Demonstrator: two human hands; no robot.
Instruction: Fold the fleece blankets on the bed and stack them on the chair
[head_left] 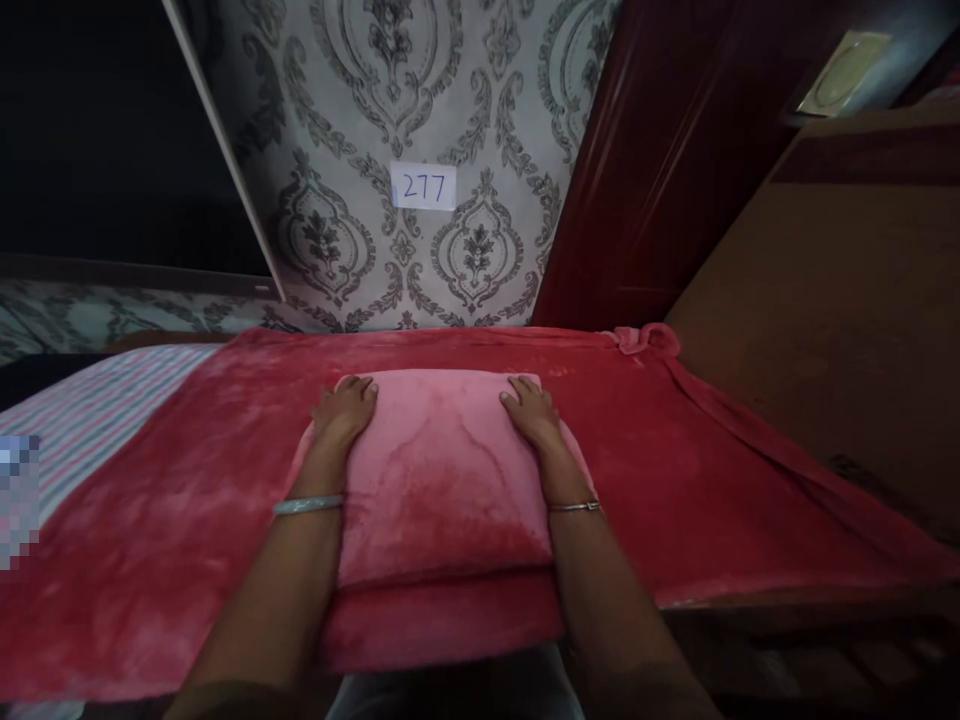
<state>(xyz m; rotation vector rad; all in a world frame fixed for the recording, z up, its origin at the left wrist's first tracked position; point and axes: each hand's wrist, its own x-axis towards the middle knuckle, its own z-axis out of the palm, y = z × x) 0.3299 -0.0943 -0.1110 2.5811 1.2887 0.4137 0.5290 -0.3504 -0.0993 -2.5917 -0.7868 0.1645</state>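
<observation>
A folded piece of pink plush fabric (450,470) lies in front of me, with darker red patches on its lower half and a crease along its near edge. On its far left corner rests my left hand (346,408), palm down, fingers spread and pointing away. My right hand (532,408) lies the same way on the far right corner, thumb turned inward. Both hands press on the fabric from above and pinch nothing. Beneath it spreads a red plush blanket (645,470), which drapes over the table. What the folded fabric is exactly, I cannot tell.
A striped cloth (127,390) shows at the left beside the blanket. Behind are patterned wallpaper, a paper label reading 277 (424,186), a large dark screen (120,140) and a dark red door frame (637,160). One blanket corner is bunched up (649,340) at the far right.
</observation>
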